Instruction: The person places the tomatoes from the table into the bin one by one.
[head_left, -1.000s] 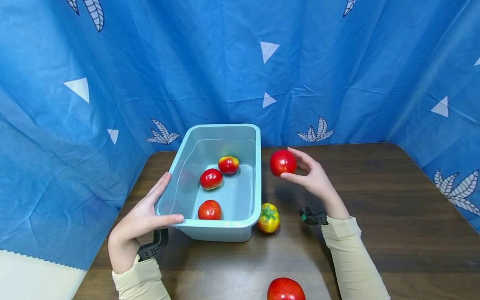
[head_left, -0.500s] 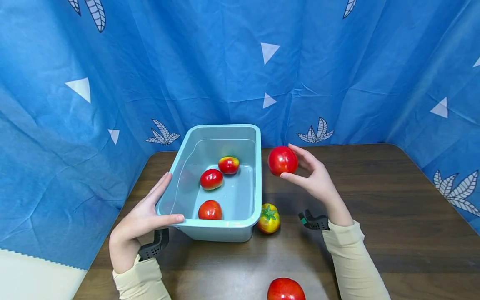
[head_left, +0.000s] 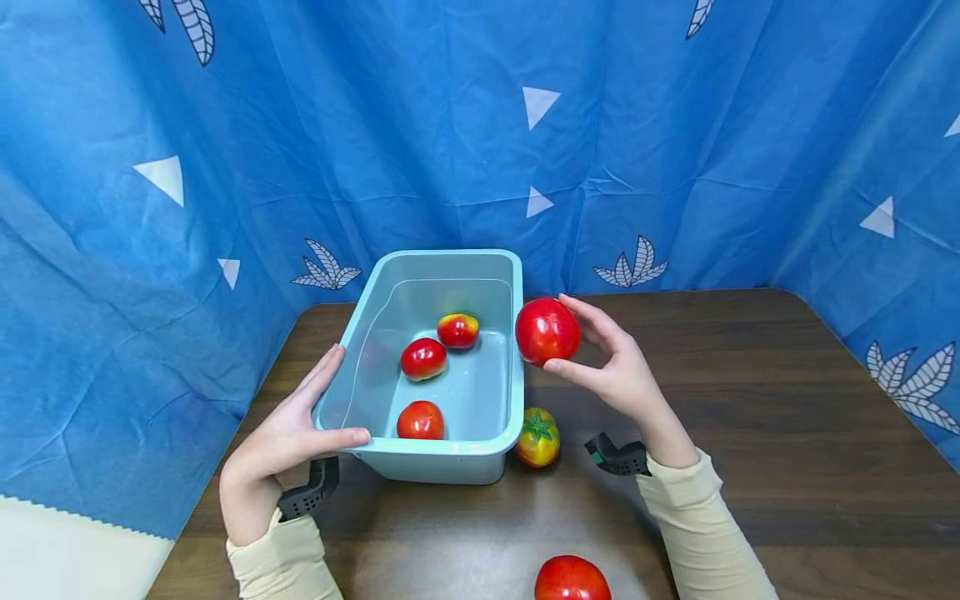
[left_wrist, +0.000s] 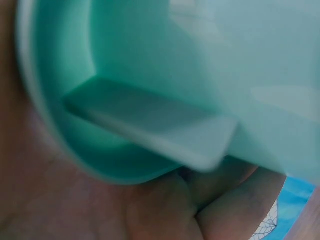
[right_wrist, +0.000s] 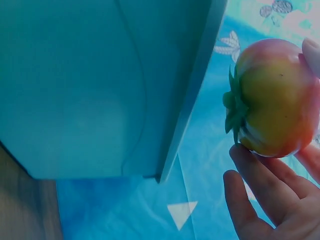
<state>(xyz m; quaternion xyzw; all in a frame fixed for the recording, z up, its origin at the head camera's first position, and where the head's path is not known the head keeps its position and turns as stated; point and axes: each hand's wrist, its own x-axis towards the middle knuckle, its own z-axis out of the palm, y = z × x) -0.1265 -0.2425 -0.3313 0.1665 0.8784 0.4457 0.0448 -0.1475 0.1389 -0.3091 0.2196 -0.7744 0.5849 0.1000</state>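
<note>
A light blue plastic bin [head_left: 438,467] stands on the table, with three red tomatoes inside, one of them a tomato [head_left: 421,420] near its front wall. My left hand [head_left: 288,429] grips the bin's near left corner, thumb along the front rim; the left wrist view shows its fingers under the rim [left_wrist: 115,177]. Between thumb and fingers, my right hand [head_left: 618,358] holds a glossy tomato [head_left: 546,332] up at the bin's right rim. Seen from the right wrist, this tomato [right_wrist: 275,100] has a yellow top and green leaves turned toward the bin.
A yellow-and-red tomato [head_left: 538,437] with green leaves sits against the bin's right side. Another red tomato [head_left: 572,579] lies at the front, cut off by the frame edge. A blue patterned cloth [head_left: 450,125] hangs behind the dark wooden table [head_left: 787,417].
My right hand first raises its tomato slightly, then moves left with it to the bin's rim. My left hand stays on the bin's corner.
</note>
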